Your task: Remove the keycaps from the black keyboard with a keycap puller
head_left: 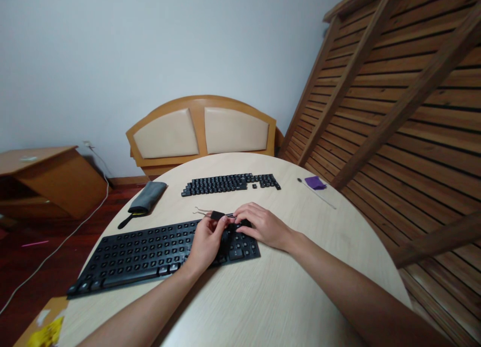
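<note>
A black keyboard (150, 254) lies across the near part of a round light-wood table (300, 267). My left hand (206, 242) hovers over its right end, fingers pinched on a small black keycap (217, 216) caught in a wire keycap puller (201, 211). My right hand (263, 226) rests curled on the keyboard's upper right corner, fingertips at the puller's handle. Farther back, rows of loose black keycaps (230, 184) are laid out in keyboard order.
A grey folded cloth (148, 197) with a black brush handle (126, 222) lies at the table's left. A purple cloth (314, 183) and a thin stick (319, 194) sit at the right. A headboard (203, 129) and slatted bed frame (394, 111) lean against the wall.
</note>
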Tool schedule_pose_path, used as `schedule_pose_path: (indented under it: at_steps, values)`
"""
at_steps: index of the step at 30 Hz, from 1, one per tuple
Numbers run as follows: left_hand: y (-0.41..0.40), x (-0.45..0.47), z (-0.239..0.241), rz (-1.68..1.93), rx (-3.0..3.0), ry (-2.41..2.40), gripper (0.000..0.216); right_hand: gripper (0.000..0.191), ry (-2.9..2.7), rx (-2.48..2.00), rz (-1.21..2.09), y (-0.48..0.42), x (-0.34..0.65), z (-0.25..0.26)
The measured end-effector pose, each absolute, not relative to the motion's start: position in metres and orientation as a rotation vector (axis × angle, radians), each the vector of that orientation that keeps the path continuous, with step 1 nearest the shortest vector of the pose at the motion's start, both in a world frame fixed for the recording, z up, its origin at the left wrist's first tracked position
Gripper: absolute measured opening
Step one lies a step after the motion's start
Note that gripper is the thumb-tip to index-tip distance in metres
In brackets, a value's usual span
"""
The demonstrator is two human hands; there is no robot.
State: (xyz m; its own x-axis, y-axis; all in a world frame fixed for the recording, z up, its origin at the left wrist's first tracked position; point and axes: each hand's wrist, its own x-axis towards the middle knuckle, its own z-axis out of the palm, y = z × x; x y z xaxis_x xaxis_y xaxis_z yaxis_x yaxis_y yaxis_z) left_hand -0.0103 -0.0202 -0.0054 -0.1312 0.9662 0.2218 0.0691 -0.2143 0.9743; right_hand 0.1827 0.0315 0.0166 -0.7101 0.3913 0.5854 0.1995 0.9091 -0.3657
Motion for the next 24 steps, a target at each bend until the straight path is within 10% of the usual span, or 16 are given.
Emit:
schedule_pose_path:
  at_steps: [24]
  values:
    - [-0.022,-0.008,-0.005,1.343,1.374,1.253,0.037,0.016,-2.152,-1.356,-0.175,0.118,0.268,-0.026]
